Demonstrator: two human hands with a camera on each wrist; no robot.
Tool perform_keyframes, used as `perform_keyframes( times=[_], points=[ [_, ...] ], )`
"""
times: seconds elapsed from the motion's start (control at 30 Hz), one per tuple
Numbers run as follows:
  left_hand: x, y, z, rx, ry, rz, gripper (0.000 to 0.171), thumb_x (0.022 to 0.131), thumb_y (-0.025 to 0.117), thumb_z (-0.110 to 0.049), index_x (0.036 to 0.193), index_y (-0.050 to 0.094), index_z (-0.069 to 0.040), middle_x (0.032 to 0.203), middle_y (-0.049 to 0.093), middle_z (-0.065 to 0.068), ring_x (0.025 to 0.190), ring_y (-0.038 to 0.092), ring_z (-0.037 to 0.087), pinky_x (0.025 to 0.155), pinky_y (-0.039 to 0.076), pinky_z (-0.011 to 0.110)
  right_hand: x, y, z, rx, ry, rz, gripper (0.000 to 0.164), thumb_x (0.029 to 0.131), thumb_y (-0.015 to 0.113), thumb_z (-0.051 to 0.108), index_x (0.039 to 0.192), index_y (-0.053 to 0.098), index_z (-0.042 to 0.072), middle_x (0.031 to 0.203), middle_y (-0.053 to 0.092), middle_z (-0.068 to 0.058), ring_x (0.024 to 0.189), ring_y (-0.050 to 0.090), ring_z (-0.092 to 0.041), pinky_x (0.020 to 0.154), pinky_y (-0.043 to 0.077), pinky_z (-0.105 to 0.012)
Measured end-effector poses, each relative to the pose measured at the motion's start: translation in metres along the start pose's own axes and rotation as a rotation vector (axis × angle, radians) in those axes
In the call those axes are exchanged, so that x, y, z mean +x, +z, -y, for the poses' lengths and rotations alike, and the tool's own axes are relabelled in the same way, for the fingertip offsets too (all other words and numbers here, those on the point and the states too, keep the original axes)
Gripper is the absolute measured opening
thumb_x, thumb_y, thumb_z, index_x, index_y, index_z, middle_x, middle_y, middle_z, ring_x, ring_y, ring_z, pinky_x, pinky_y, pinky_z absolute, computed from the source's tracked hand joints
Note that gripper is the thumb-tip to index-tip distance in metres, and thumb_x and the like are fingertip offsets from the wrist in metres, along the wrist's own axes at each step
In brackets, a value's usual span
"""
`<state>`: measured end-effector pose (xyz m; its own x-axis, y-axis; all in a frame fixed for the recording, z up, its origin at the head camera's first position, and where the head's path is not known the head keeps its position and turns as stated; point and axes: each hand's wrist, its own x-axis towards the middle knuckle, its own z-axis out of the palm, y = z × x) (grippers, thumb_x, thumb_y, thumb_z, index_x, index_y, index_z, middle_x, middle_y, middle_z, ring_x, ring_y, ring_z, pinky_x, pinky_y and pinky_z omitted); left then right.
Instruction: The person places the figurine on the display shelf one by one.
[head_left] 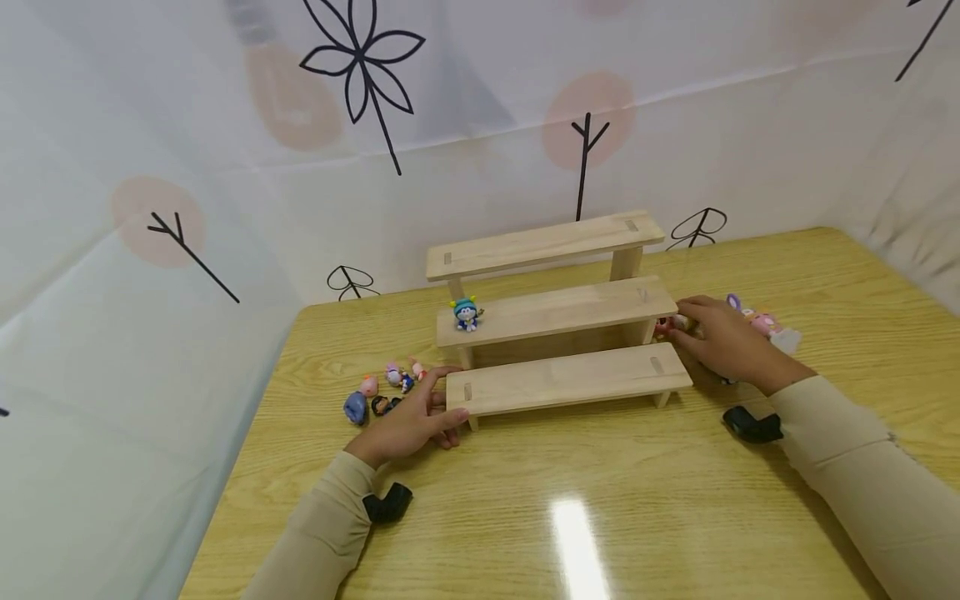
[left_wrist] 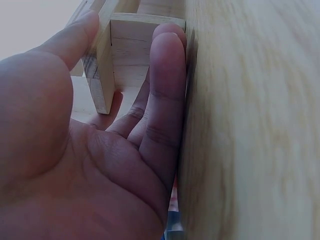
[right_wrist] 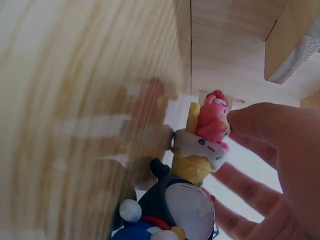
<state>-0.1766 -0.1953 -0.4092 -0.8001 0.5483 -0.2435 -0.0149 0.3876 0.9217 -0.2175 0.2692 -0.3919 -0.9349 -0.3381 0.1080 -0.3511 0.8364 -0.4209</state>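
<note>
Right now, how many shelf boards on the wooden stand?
3: top board at the back, middle board below it with a small figurine near its left end, bottom board in front. None look hidden.

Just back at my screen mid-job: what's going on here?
A person's left hand grips the bottom step of the wooden stand at its left end. The right hand is at an ice-cream figurine beside the stand's right end; whether it's pinched is unclear. One blue figurine is on the middle step; more figurines lie on the table to both sides.
</note>
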Motion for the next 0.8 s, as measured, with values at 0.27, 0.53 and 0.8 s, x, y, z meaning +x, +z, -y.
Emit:
perform_keyframes(
  times=[0.27,0.53,0.8],
  points=[
    [-0.0007,0.0009,-0.0009,-0.005,-0.014,-0.007,0.071,0.101,0.062,-0.035,0.155,0.017,-0.033,0.119,0.065,0.016,0.080,0.070,0.024,0.075,0.060,0.038,-0.0030,-0.0026,0.0003,-0.030,0.069,-0.003,0.044,0.103,0.059,0.024,0.133,0.054,-0.008,0.131,0.051,-0.039,0.114,0.053,-0.052,0.084,0.049,-0.063],
    [0.0000,-0.0001,-0.0003,-0.006,-0.004,0.004,0.071,0.102,0.060,-0.032,0.156,0.015,-0.031,0.120,0.064,0.019,0.080,0.070,0.024,0.075,0.060,0.037,-0.0002,-0.0022,-0.0008,0.004,0.083,0.032,0.032,0.101,0.062,0.022,0.120,0.059,-0.003,0.096,0.070,-0.020,0.055,0.046,-0.015,0.056,0.038,-0.032],
    [-0.0005,-0.0002,-0.0008,-0.002,-0.001,0.006,0.072,0.101,0.060,-0.033,0.157,0.015,-0.029,0.118,0.064,0.019,0.080,0.070,0.023,0.076,0.060,0.037,-0.0012,-0.0021,-0.0012,-0.015,0.063,0.002,0.040,0.099,0.063,0.020,0.127,0.057,-0.007,0.116,0.063,-0.033,0.097,0.064,-0.040,0.075,0.054,-0.053]
  ],
)
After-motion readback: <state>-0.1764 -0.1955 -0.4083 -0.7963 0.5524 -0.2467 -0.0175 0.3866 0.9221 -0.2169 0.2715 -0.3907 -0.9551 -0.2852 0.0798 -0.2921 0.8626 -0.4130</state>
